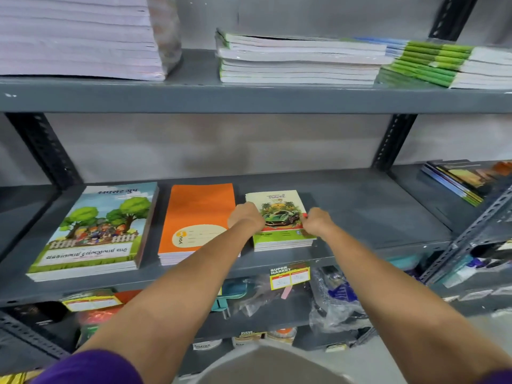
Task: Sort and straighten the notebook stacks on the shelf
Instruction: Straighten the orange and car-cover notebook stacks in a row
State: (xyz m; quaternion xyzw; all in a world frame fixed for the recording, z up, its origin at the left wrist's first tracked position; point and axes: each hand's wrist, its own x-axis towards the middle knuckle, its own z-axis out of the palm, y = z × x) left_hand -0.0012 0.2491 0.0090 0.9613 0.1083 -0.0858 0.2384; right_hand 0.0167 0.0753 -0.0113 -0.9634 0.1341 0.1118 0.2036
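Observation:
Three notebook stacks lie on the middle grey shelf (374, 206). At the left is a stack with a tree picture cover (94, 231). An orange-covered stack (198, 214) lies in the middle. To its right sits a small stack with a green car cover (278, 206). My left hand (245, 217) grips the car stack's left edge, fingers curled on the cover. My right hand (318, 221) grips its right edge. Both forearms reach in from below, and the left forearm hides the orange stack's front right corner.
The upper shelf (249, 97) carries a tall pale stack (77, 37), a white-edged stack (299, 60) and a green-spined stack (443, 63). More books (465, 180) lie at the far right. The shelf below holds bagged goods (335, 300) and price tags (289, 277). Slotted uprights stand at both sides.

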